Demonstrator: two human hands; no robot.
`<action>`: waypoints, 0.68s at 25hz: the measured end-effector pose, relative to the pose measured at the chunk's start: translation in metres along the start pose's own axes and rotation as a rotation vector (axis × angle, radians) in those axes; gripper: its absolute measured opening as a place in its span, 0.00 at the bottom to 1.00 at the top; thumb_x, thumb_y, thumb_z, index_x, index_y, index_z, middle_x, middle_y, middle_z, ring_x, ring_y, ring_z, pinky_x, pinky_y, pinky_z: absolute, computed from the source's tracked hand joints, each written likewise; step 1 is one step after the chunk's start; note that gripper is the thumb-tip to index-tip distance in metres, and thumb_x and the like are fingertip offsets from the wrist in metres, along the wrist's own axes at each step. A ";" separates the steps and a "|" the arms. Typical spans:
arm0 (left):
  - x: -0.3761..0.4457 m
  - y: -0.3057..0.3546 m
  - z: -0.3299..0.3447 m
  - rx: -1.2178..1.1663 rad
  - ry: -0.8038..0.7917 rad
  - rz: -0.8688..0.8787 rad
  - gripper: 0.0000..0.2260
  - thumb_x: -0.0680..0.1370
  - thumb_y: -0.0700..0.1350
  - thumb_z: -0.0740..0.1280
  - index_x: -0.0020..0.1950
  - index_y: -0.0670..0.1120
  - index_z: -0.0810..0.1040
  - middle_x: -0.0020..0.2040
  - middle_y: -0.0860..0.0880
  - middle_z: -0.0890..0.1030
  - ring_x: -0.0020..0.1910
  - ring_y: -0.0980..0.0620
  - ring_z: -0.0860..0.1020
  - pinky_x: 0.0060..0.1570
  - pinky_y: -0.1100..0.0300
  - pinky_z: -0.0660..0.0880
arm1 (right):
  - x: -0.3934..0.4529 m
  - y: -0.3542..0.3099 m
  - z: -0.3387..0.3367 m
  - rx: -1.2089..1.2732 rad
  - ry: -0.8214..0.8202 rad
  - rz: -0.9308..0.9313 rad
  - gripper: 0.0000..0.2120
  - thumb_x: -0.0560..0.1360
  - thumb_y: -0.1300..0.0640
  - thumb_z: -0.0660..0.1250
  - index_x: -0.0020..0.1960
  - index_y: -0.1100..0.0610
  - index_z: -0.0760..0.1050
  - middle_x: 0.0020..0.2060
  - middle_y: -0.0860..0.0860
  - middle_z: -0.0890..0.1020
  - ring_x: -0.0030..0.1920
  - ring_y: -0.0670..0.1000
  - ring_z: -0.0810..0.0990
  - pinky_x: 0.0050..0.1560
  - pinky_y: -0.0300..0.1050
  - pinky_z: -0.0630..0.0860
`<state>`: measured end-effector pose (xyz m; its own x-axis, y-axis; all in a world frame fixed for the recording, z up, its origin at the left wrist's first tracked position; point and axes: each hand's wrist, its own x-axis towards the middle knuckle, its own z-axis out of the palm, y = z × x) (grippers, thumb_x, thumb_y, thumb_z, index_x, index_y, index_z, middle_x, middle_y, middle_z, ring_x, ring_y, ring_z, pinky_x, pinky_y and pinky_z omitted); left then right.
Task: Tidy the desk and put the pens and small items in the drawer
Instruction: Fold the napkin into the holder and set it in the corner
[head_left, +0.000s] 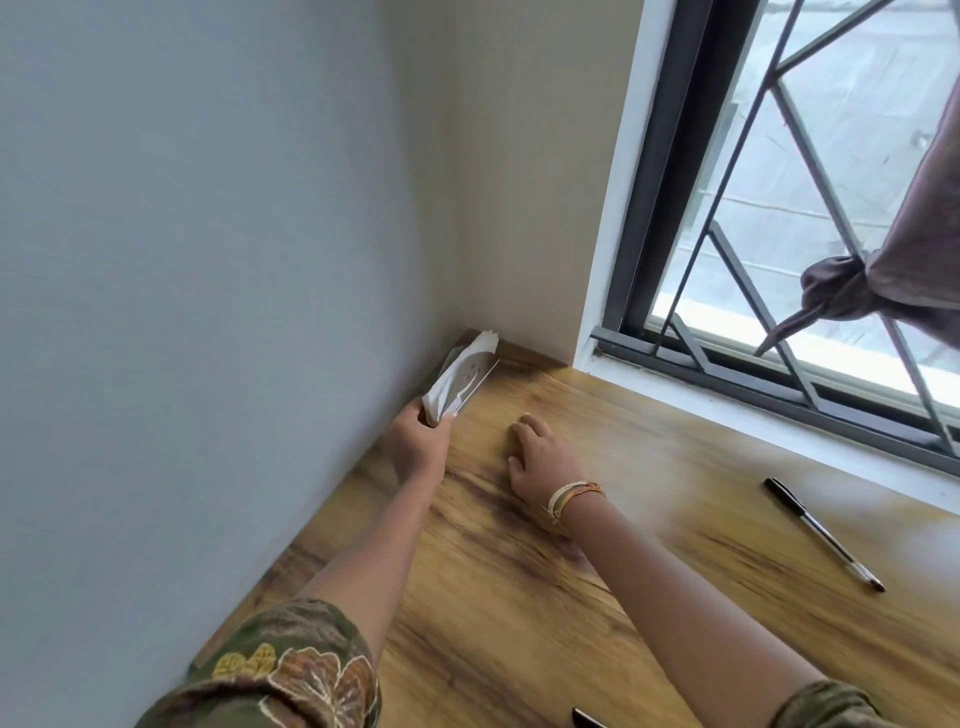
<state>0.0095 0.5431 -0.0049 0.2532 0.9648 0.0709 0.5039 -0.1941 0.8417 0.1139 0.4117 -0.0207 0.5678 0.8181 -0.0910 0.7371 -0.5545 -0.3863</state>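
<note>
While the left hand (418, 441) reaches toward the corner where the grey wall (208, 260) meets the window wall, its fingers are closed around the near end of a metal napkin holder (470, 376) with white tissue (444, 387) bunched inside it. That holder tilts against the grey wall in the corner, its far end at the desk's back edge; whether its base touches the wood cannot be told. Just right of the holder, the right hand (540, 457) lies palm down on the wooden desk (519, 597) with fingers loosely spread, gripping nothing, and thin bracelets (569, 499) circle its wrist. Well to the right of the holder, a pen (823, 532) with a black cap and clear barrel lies alone on the desk, close to the white sill of the barred window (779, 234). A knotted brown curtain (883, 280) hangs before that window, farther right still. Patterned green sleeves (280, 675) cover both upper arms at the near edge.
</note>
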 end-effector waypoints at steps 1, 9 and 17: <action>-0.002 0.002 0.000 0.003 -0.002 -0.008 0.09 0.69 0.46 0.75 0.36 0.47 0.76 0.31 0.52 0.77 0.31 0.52 0.74 0.28 0.64 0.65 | -0.001 0.002 -0.002 0.005 -0.015 0.001 0.24 0.75 0.52 0.60 0.70 0.56 0.66 0.71 0.51 0.65 0.61 0.58 0.76 0.59 0.52 0.74; -0.040 0.015 0.010 -0.062 -0.002 -0.226 0.21 0.70 0.35 0.69 0.63 0.40 0.72 0.60 0.42 0.76 0.57 0.42 0.77 0.50 0.55 0.72 | -0.040 0.017 -0.017 -0.028 -0.085 -0.016 0.26 0.74 0.50 0.64 0.70 0.57 0.67 0.73 0.51 0.65 0.66 0.56 0.72 0.66 0.50 0.70; -0.131 0.018 -0.007 -0.001 -0.229 -0.020 0.17 0.72 0.33 0.62 0.58 0.43 0.80 0.54 0.43 0.82 0.53 0.44 0.80 0.53 0.54 0.77 | -0.140 0.039 -0.040 0.002 -0.127 0.076 0.16 0.73 0.54 0.64 0.59 0.58 0.76 0.59 0.53 0.76 0.58 0.57 0.77 0.58 0.47 0.74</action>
<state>-0.0205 0.4145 0.0051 0.4243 0.9029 -0.0687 0.5096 -0.1753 0.8423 0.0778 0.2693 0.0142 0.5709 0.7865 -0.2355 0.6929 -0.6154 -0.3757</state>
